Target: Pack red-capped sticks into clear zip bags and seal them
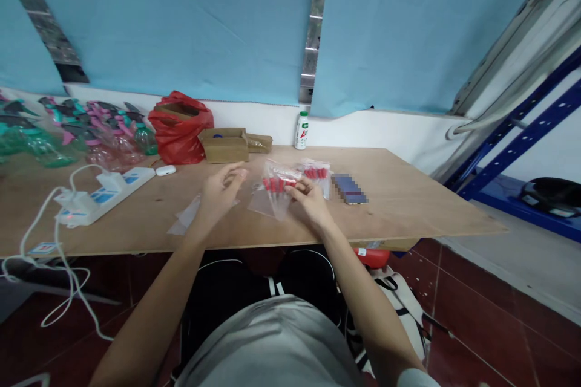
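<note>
My right hand [308,199] pinches a clear plastic bag of red-capped tubes [275,188] that lies on the wooden table [408,205]. My left hand [222,188] hovers just left of the bag with its fingers loosely curled and apart, holding nothing I can see. A second clear bag of red-capped tubes [318,174] lies behind my right hand. Empty clear bags [188,216] lie flat on the table below my left hand.
A phone [348,188] lies right of the bags. A white power strip [102,193] with cables sits at left, with an earbud case [166,170], red bag [179,127], cardboard box [224,144], spray bottles [68,130] and a small white bottle [301,130] behind. Blue shelving [521,139] stands right.
</note>
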Motion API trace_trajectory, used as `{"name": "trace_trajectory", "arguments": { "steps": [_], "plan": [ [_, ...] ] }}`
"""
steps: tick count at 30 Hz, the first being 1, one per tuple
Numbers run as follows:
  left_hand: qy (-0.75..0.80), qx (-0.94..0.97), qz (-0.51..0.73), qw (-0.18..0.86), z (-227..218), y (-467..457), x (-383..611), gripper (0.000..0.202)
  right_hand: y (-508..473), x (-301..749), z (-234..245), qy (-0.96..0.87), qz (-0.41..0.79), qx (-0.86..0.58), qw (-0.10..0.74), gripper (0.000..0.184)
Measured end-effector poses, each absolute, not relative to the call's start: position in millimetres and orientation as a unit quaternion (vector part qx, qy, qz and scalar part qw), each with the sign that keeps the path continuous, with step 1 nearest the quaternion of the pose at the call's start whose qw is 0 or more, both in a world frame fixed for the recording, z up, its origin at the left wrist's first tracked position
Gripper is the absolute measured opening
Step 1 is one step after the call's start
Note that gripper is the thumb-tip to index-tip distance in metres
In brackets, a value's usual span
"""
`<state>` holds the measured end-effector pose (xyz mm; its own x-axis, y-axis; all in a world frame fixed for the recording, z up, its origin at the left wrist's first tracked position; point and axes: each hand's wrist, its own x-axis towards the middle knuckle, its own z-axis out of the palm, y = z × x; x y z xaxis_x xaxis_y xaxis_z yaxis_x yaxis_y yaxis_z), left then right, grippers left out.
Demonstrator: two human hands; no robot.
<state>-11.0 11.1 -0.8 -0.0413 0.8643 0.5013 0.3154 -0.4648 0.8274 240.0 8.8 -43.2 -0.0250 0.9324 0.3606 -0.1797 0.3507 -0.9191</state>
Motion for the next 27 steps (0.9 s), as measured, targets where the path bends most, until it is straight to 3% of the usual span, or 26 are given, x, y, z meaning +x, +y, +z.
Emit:
{"name": "trace_trajectory", "arguments": {
  "steps": [5,10,17,20,27],
  "plan": [
    [0.577,0.667,0.461,0.097,7.7,23.8,-64.4,0.033,31.4,291.0,-38.3,-0.531,0.375,-0.388,0.653,0.045],
    [0.658,0.65,0.379,0.031,-11.0,44.5,-109.1,0.022,69.6,335.1,-35.4,-0.526,0.326,-0.482,0.621,0.053],
    [0.705,0.644,0.29,0.065,-49.1,71.6,-134.4,0.031,97.4,356.3,-45.7,-0.508,0.192,-0.658,0.522,0.05],
    [0.697,0.655,0.279,0.083,-57.7,76.8,-135.9,0.029,94.7,355.7,-51.1,-0.495,0.11,-0.721,0.472,0.06],
    [0.678,0.659,0.314,0.088,-70.2,85.7,-132.1,0.035,82.6,342.7,-52.0,-0.54,0.046,-0.705,0.457,0.061]
  ]
}}
